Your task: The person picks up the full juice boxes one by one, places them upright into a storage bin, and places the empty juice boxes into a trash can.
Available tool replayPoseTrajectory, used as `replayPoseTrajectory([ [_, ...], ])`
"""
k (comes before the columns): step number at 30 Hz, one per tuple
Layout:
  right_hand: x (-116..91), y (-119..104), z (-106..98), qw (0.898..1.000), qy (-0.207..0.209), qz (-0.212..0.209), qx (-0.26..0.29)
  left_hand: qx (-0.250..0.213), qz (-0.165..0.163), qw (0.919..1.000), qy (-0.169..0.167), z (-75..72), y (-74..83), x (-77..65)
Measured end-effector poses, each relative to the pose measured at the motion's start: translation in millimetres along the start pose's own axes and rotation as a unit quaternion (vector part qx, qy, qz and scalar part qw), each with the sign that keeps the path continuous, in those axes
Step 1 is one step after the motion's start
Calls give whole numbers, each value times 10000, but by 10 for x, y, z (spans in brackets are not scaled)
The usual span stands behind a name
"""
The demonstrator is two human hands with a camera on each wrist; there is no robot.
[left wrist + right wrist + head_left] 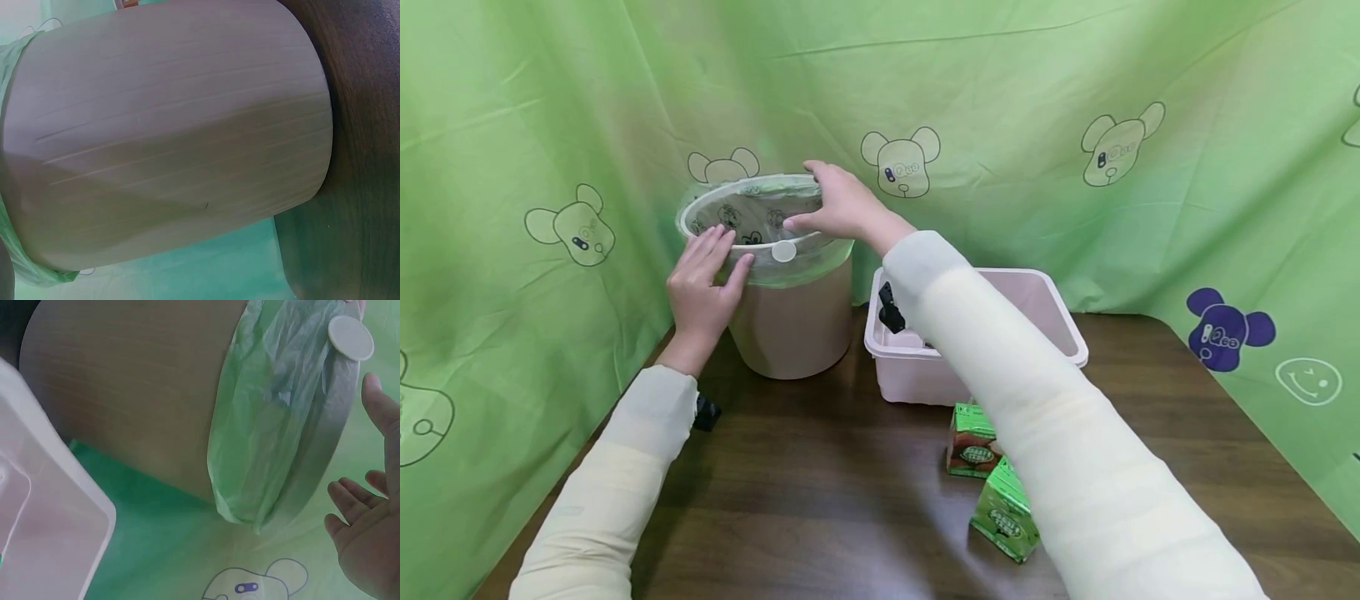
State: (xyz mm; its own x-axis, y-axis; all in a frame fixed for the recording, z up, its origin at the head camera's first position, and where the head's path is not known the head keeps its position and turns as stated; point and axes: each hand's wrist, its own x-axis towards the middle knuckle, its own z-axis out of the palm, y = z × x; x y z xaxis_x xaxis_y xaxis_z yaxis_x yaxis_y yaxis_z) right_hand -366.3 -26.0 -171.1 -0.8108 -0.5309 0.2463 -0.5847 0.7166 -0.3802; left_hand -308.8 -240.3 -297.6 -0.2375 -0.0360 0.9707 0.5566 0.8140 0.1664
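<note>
A tall, pale pinkish trash can (793, 333) stands upright on the table at the back left. A thin, translucent green bag (808, 268) lines it and folds down outside the top, under a white rim ring (730, 187) with a round tab (784, 251). My left hand (703, 287) rests at the rim's near left side, fingers extended onto its edge and thumb outside. Over the rim's right side, my right hand (846, 204) has its thumb and fingers spread; in the right wrist view that hand (369, 519) is apart from the rim and holds nothing.
A pale pink rectangular basin (917, 379) stands to the right of the can, partly behind my right sleeve. In front of it are two small boxes, one green and brown (973, 446) and one green (1006, 512). A green patterned curtain (1000, 92) closes off the back and sides.
</note>
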Motion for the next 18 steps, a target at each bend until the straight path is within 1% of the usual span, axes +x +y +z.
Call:
replayPoseTrajectory([
  [10, -181, 127, -173, 9998, 65, -149, -73, -1, -37, 10000, -3, 8, -16, -12],
  [18, -376, 215, -308, 9988, 123, -470, -17, -35, -18, 10000, -6, 5, -29, -2],
])
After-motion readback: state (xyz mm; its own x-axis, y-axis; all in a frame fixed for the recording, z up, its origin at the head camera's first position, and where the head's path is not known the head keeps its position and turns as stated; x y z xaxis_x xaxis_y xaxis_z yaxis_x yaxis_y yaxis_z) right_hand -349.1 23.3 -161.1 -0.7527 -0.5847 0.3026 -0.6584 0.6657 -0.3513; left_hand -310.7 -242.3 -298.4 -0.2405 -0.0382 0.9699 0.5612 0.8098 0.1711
